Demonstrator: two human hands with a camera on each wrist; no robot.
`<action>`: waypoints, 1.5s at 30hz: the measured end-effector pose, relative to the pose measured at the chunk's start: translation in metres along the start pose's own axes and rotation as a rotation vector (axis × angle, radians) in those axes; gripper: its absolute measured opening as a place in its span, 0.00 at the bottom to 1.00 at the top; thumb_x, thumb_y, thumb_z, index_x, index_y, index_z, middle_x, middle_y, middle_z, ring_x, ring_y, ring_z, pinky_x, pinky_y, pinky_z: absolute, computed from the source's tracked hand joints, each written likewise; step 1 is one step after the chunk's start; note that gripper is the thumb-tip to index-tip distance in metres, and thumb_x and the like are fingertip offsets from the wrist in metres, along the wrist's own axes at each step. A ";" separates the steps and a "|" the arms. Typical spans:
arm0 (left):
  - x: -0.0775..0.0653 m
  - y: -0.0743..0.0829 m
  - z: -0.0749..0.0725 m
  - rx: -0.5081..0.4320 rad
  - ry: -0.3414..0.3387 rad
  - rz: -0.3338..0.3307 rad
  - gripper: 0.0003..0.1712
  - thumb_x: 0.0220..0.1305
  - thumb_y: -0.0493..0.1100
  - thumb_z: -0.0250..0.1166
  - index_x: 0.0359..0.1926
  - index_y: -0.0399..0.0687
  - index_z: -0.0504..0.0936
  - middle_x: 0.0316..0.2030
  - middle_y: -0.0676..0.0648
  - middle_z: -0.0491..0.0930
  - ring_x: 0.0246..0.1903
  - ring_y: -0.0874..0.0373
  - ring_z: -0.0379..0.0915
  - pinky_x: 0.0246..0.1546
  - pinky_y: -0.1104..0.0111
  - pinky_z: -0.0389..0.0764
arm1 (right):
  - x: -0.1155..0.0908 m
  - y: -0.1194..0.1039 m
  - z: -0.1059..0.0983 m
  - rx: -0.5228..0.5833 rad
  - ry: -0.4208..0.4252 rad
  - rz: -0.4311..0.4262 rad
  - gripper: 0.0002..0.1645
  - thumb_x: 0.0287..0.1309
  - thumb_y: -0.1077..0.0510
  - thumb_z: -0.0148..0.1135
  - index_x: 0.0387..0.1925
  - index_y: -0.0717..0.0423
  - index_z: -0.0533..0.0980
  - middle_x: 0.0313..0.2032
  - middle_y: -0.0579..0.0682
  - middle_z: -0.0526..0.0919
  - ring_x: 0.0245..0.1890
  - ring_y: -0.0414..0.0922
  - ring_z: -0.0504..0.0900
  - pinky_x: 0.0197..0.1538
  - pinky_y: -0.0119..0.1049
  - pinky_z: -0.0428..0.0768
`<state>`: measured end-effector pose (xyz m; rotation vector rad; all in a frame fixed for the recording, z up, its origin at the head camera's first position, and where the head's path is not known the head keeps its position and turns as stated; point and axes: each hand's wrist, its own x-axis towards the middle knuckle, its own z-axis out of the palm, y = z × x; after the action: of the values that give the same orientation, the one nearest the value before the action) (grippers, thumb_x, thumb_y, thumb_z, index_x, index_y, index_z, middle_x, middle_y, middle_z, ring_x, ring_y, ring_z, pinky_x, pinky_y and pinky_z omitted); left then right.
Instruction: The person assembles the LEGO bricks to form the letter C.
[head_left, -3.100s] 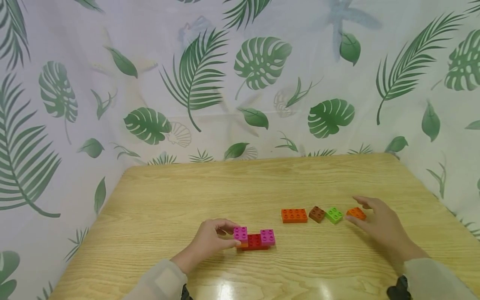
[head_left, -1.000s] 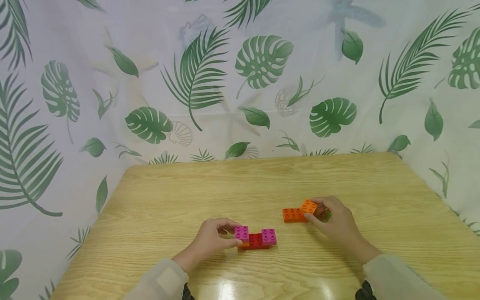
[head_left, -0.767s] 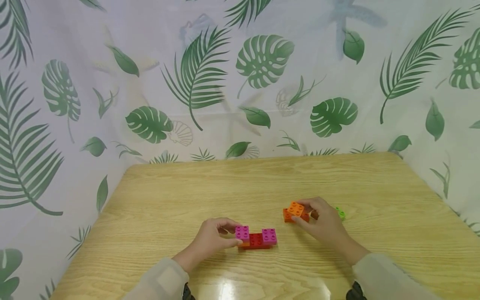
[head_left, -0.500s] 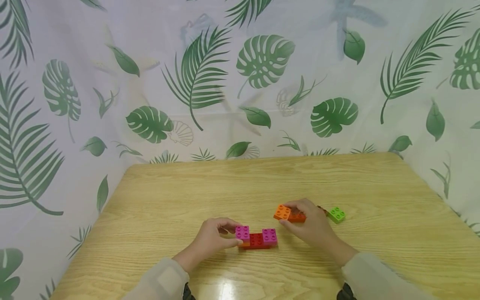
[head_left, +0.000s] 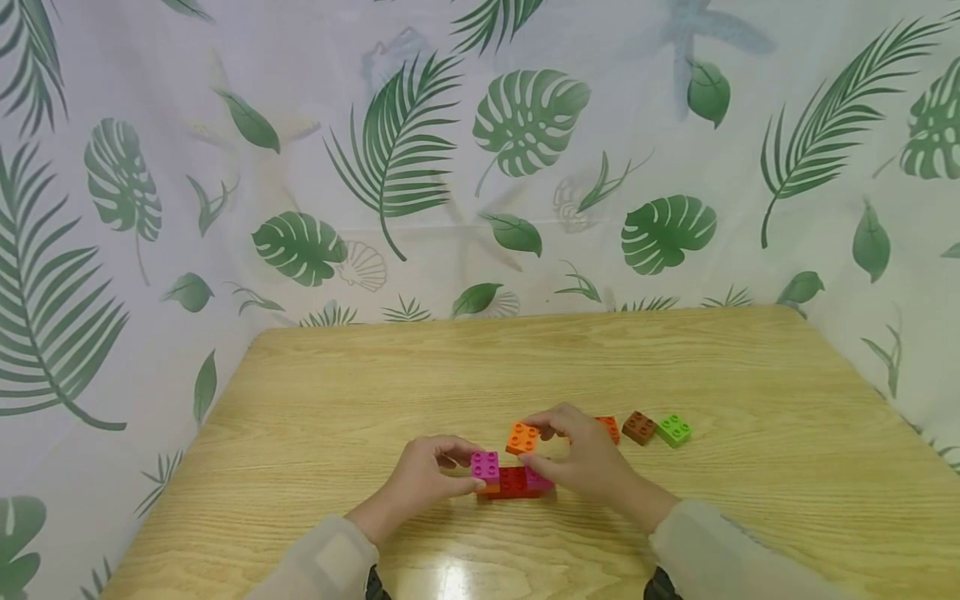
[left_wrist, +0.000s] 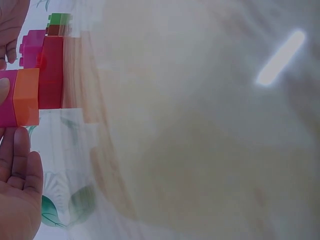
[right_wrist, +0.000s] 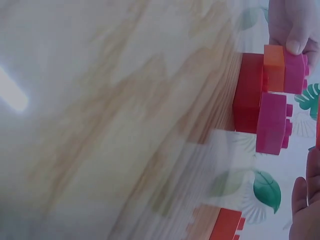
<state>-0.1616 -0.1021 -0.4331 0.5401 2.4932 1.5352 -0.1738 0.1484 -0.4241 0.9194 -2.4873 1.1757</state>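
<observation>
My left hand [head_left: 423,479] pinches a magenta building brick [head_left: 484,465] at the left end of a small assembly. Below that brick sits an orange brick [left_wrist: 26,96], on the long red brick [head_left: 513,482]. A second magenta brick [right_wrist: 271,122] is on the red brick's other end; in the head view the right fingers partly cover it. My right hand [head_left: 585,458] holds a loose orange brick [head_left: 522,437] between thumb and fingers, raised just behind and above the assembly. Only a sliver of that loose brick shows in the right wrist view.
Behind my right hand lies a long orange-red brick [head_left: 608,428], partly hidden. A brown brick [head_left: 639,427] and a lime green brick [head_left: 674,430] lie to its right on the wooden table [head_left: 360,375]. Leaf-print cloth [head_left: 435,275] stands around the table's back and sides.
My right hand has picked up the orange brick from the far right of the row and carried it left, over the other bricks, to the assembly. My left hand keeps its grip in place.
</observation>
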 end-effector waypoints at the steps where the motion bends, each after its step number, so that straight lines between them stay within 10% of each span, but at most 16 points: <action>1: 0.000 0.000 0.000 0.000 0.000 0.002 0.17 0.51 0.41 0.75 0.44 0.45 0.85 0.38 0.52 0.82 0.40 0.54 0.77 0.43 0.65 0.79 | 0.001 -0.002 0.001 -0.006 -0.018 0.002 0.23 0.47 0.56 0.75 0.47 0.54 0.80 0.36 0.39 0.76 0.35 0.42 0.75 0.38 0.37 0.78; 45: 0.004 0.003 -0.003 0.060 -0.035 0.023 0.17 0.50 0.40 0.76 0.41 0.40 0.84 0.36 0.51 0.82 0.38 0.55 0.77 0.43 0.62 0.79 | 0.036 -0.034 0.005 -0.081 -0.418 -0.010 0.22 0.53 0.52 0.70 0.49 0.55 0.81 0.36 0.43 0.77 0.33 0.43 0.75 0.33 0.30 0.75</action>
<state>-0.1654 -0.1015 -0.4286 0.6015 2.5221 1.4505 -0.1800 0.1124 -0.3897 1.2629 -2.8185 0.9480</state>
